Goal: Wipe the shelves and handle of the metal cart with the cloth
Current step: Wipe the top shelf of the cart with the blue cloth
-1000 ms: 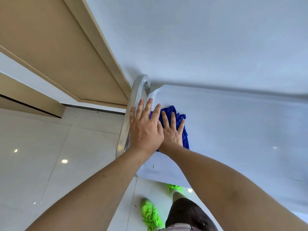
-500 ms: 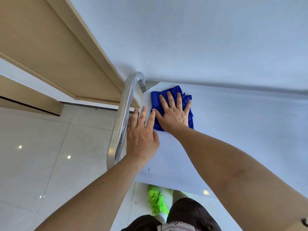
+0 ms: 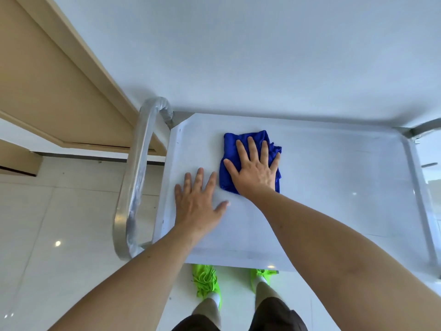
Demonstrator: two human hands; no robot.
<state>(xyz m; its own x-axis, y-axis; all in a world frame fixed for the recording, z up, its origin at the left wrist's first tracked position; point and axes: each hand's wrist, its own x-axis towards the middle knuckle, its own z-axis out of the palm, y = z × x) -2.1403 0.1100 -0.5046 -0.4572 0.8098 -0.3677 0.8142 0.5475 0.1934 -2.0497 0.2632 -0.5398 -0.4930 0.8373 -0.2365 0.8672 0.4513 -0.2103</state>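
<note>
Cloth lies mid-shelf, clear of edges.

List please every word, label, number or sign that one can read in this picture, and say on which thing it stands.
None can be read.
Top shelf: only tiny dark marks near its left edge, too small to read.
Blue cloth, under the right hand: no label visible.
Handle: clear wrap, no print.
Green shoes: no legible brand.
</note>
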